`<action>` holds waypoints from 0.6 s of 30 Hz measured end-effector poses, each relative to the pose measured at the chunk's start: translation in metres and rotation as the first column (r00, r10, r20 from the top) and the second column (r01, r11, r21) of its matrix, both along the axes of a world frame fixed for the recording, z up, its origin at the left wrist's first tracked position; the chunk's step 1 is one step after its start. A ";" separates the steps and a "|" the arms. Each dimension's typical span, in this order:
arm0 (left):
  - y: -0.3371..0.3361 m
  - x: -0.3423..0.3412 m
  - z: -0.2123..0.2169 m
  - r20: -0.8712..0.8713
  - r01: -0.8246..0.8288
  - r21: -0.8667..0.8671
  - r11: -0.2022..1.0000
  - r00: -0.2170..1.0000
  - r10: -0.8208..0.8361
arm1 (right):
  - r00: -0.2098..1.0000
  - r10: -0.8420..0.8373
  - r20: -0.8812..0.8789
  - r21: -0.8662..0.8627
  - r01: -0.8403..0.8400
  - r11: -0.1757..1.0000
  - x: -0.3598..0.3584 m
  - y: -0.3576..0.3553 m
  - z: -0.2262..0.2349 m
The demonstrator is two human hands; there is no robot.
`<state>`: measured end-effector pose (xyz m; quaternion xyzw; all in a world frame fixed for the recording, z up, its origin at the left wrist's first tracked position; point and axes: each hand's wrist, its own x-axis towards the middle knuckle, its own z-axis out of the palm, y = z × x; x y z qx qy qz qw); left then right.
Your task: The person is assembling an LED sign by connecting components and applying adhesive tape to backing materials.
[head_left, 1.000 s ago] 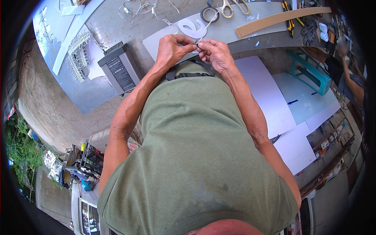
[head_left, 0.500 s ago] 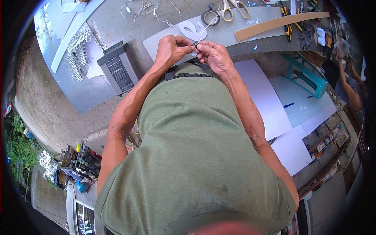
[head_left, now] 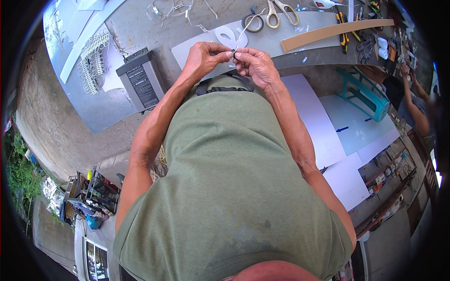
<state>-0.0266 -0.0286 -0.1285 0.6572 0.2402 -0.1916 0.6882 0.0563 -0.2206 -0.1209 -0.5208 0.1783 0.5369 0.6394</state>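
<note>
My left hand (head_left: 206,56) and my right hand (head_left: 257,64) meet over the near edge of the work table, both with fingers pinched. Between their fingertips is a small black piece (head_left: 234,52) at the end of a white wire (head_left: 242,35); it looks like black tape, though the fingers partly cover it. From there the wire runs up past a white ring-like cutout (head_left: 227,35) to a roll of black tape (head_left: 253,23). Scissors (head_left: 280,14) with cream handles lie just right of the roll.
A grey metal power supply box (head_left: 140,82) and coiled strings of white light modules (head_left: 95,61) are at left. A curved brown strip (head_left: 335,33) and cutters (head_left: 343,32) lie at right. Below stand white panels (head_left: 307,117) and a teal stool (head_left: 365,93). Another person's arm (head_left: 415,100) shows far right.
Both hands stay pinched together at nearly the same spot, with small finger shifts around the black piece. The view has tilted slightly. The other person's arms at far right have moved.
</note>
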 end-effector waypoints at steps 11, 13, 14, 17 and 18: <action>0.001 0.002 0.008 -0.031 0.004 0.050 0.999 1.000 -0.003 | 0.994 0.085 0.061 -0.032 -0.083 0.996 0.005 0.000 0.004; 0.001 0.003 0.011 -0.033 -0.001 0.067 0.998 0.999 0.004 | 0.990 0.111 0.086 -0.031 -0.108 0.994 0.004 -0.001 0.002; 0.002 0.004 0.015 -0.039 0.003 0.085 0.996 0.999 0.000 | 0.990 0.111 0.087 -0.029 -0.109 0.994 0.003 -0.001 0.002; 0.004 0.005 0.014 -0.039 0.022 0.125 0.992 0.999 -0.018 | 0.983 0.132 0.126 -0.029 -0.130 0.991 0.000 0.000 0.005; 0.006 0.004 0.012 -0.035 0.036 0.143 0.989 0.999 -0.032 | 0.979 0.144 0.142 -0.007 -0.145 0.989 -0.001 -0.001 0.007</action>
